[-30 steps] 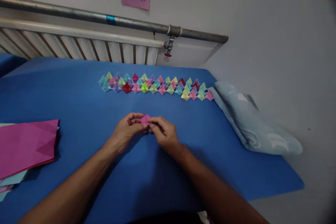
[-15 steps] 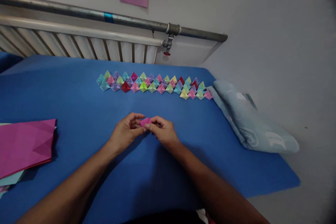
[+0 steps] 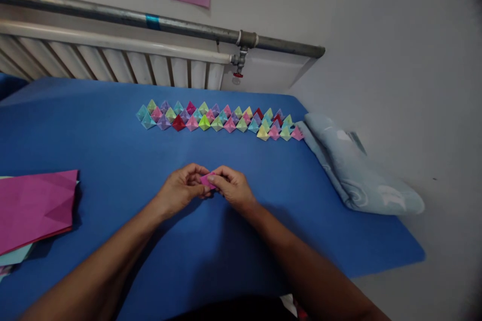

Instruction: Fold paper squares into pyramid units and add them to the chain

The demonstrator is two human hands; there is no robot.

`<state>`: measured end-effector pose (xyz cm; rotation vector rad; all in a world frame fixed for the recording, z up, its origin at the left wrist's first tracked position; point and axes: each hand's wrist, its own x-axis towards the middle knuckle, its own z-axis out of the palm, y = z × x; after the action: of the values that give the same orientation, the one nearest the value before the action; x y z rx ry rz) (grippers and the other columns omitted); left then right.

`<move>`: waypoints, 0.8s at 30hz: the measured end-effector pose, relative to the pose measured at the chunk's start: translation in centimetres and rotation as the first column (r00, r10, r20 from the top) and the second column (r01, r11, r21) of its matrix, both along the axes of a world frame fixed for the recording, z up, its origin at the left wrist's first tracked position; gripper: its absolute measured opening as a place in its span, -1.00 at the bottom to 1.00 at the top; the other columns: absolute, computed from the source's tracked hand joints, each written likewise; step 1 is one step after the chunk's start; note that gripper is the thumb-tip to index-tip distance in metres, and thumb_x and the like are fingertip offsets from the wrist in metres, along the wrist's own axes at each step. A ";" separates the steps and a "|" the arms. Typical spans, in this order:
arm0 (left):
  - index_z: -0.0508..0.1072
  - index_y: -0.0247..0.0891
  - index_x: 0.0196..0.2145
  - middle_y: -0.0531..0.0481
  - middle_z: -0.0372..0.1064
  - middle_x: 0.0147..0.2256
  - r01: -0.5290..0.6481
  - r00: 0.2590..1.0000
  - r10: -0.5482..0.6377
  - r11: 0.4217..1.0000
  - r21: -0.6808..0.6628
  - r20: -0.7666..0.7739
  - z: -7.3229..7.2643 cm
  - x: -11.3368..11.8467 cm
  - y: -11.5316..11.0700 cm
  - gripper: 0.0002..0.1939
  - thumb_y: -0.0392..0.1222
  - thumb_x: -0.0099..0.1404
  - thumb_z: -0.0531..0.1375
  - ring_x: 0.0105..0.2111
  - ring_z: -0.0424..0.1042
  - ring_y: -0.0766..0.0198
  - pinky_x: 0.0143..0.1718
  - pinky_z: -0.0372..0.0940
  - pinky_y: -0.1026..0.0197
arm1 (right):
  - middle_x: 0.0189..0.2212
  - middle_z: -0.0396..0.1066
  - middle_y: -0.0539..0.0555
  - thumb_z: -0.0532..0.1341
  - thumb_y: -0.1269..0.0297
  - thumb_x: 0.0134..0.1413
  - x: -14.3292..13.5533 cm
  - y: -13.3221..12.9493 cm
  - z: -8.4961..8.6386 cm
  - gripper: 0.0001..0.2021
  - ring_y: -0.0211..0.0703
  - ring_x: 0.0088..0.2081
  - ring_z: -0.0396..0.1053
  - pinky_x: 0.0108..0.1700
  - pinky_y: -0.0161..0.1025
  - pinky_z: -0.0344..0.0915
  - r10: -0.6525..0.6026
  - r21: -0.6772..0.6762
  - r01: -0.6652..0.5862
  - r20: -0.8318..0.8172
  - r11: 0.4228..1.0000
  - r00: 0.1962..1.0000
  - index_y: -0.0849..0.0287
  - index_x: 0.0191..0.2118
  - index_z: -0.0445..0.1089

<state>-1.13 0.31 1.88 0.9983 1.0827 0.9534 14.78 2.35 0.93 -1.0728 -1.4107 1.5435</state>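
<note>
A small folded piece of pink paper (image 3: 207,181) is held between my two hands, just above the blue surface. My left hand (image 3: 184,183) pinches its left side, with the fingers curled behind it. On its right side, the thumb and fingers of my right hand (image 3: 234,187) are closed on the paper, the thumb lying across its front. Fingers cover part of the paper, so its full shape is hidden. Beyond my hands, several folded paper diamonds (image 3: 204,122) in many colours stand in close rows.
A stack of coloured paper (image 3: 37,205), magenta on top, lies at the left on the blue surface (image 3: 113,160). A folded light blue blanket (image 3: 350,170) rests at the right edge. Behind are a white radiator (image 3: 143,67), a metal pipe (image 3: 188,28) and a red valve (image 3: 237,75).
The pink paper has turned slightly in my fingers, and my right thumb now lies further over it. My view has shifted a little.
</note>
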 end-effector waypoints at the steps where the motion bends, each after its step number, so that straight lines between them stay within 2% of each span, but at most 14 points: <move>1: 0.43 -0.28 -0.29 0.04 0.50 -0.50 -0.003 1.000 0.003 1.000 0.007 0.001 -0.1 0.0 0.0 -0.65 -0.24 -0.07 0.39 -0.48 0.48 0.28 -0.37 0.34 0.19 | -0.61 0.26 -0.10 0.24 0.13 -0.06 0.0 0.0 -0.1 -0.80 -0.35 -0.55 0.20 -0.52 -0.38 0.10 -0.017 0.002 0.017 0.014 1.000 1.000 0.17 -0.47 0.35; 6: 0.45 -0.27 -0.36 0.08 0.42 -0.58 0.045 0.999 -0.046 0.999 -0.024 -0.010 -0.3 0.2 -0.1 -0.73 -0.16 -0.01 0.40 -0.56 0.43 0.31 -0.43 0.33 0.21 | -0.65 0.19 -0.12 0.21 0.14 -0.04 0.0 0.1 -0.5 -0.80 -0.37 -0.58 0.10 -0.56 -0.40 0.03 -0.086 0.026 0.085 0.061 0.996 0.994 0.15 -0.51 0.31; 10: 0.45 -0.28 -0.51 0.03 0.43 -0.57 0.106 0.994 -0.107 0.993 -0.044 -0.019 -0.2 0.1 -0.3 -0.78 -0.10 0.06 0.36 -0.58 0.41 0.34 -0.48 0.30 0.25 | -0.65 0.19 -0.12 0.19 0.12 -0.01 0.0 0.1 -0.5 -0.79 -0.36 -0.58 0.12 -0.56 -0.39 0.05 -0.046 0.026 0.045 0.066 0.999 0.997 0.13 -0.50 0.30; 14: 0.48 -0.27 -0.51 0.02 0.44 -0.57 0.168 0.985 -0.169 0.985 -0.035 -0.037 0.2 -0.1 -0.3 -0.80 -0.10 0.07 0.35 -0.59 0.41 0.33 -0.50 0.30 0.26 | -0.64 0.18 -0.12 0.17 0.11 0.04 0.1 0.0 -0.3 -0.76 -0.35 -0.57 0.12 -0.52 -0.37 0.07 -0.002 0.066 -0.002 0.071 0.998 0.998 0.14 -0.51 0.29; 17: 0.49 -0.27 -0.51 0.04 0.43 -0.58 0.178 0.983 -0.179 0.984 -0.024 -0.049 0.5 0.0 -0.4 -0.81 -0.11 0.06 0.35 -0.61 0.39 0.35 -0.50 0.30 0.27 | -0.65 0.16 -0.12 0.17 0.15 0.03 0.2 0.0 -0.4 -0.76 -0.35 -0.57 0.10 -0.51 -0.38 0.07 -0.026 0.099 0.017 0.082 0.995 0.996 0.14 -0.55 0.27; 20: 0.47 -0.27 -0.52 0.04 0.43 -0.57 0.145 0.989 -0.146 0.988 -0.054 -0.029 0.6 0.1 -0.4 -0.78 -0.09 0.05 0.36 -0.62 0.38 0.36 -0.52 0.29 0.27 | -0.66 0.16 -0.13 0.18 0.12 0.02 0.1 0.1 -0.4 -0.76 -0.37 -0.60 0.09 -0.56 -0.40 0.05 -0.032 0.037 0.030 0.063 0.999 0.998 0.14 -0.54 0.25; 24: 0.45 -0.29 -0.53 0.04 0.41 -0.58 0.083 0.996 -0.081 0.994 -0.067 0.028 0.4 0.1 -0.2 -0.74 -0.07 0.02 0.38 -0.61 0.37 0.35 -0.53 0.28 0.26 | -0.65 0.20 -0.15 0.21 0.02 0.02 0.4 -0.1 -0.1 -0.74 -0.38 -0.65 0.09 -0.62 -0.40 0.04 0.012 -0.088 -0.009 0.035 0.996 0.999 0.13 -0.40 0.29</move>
<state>-1.02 0.09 2.32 0.9650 1.0386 0.8547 15.15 2.29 0.79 -1.1517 -1.3849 1.6143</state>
